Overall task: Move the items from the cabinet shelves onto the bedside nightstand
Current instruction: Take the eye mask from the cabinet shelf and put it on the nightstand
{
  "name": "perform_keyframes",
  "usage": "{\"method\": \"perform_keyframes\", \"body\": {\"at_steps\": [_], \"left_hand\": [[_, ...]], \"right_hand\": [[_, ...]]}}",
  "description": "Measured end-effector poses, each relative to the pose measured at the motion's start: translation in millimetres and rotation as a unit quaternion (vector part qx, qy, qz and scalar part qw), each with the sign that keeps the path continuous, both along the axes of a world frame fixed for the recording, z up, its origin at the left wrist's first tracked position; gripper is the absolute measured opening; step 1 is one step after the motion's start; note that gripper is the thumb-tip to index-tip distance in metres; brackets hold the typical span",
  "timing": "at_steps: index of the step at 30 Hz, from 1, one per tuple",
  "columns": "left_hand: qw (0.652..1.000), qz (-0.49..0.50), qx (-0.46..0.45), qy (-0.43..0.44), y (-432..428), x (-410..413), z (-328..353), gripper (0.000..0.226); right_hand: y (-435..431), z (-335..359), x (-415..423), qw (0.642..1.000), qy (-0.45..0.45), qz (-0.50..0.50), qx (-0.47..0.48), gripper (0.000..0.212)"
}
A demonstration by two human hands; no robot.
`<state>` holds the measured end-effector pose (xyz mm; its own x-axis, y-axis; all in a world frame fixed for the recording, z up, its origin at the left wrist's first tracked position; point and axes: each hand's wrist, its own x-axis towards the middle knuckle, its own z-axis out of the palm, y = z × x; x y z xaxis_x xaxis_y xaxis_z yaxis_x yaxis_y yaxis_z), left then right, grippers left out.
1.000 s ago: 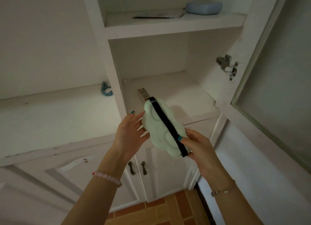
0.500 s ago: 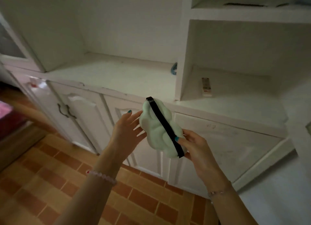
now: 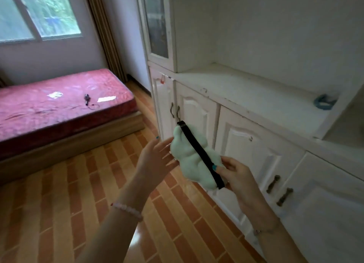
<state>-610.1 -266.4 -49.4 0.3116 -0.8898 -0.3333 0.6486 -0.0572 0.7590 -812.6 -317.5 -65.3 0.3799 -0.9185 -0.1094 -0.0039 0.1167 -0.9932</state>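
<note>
Pink bead bracelet [image 3: 127, 211] at 7 o'clock, thin silver chain [image 3: 258, 232] at 5 o'clock; bare forearms; teal-painted nails [image 3: 214, 167] on left hand [image 3: 157, 160] and right hand [image 3: 238, 176].

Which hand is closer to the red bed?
Left. The left hand is open beside the green sleep mask, on the side facing the bed; the right hand pinches the mask's lower end, farther off, by the white cabinet.
</note>
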Motion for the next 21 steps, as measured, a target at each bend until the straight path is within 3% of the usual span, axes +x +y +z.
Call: {"method": "perform_keyframes", "body": {"at_steps": [12,21], "left_hand": [[0.979,0.203,0.016,-0.015,176,146,10,0.042],[0.945,0.326,0.008,-0.014,295,220,-5,0.042]], "right_hand": [[104,-1,186,0.979,0.020,0.202,-0.001,0.026],[181,-5,295,0.935,0.027,0.355,-0.002,0.027]]}}
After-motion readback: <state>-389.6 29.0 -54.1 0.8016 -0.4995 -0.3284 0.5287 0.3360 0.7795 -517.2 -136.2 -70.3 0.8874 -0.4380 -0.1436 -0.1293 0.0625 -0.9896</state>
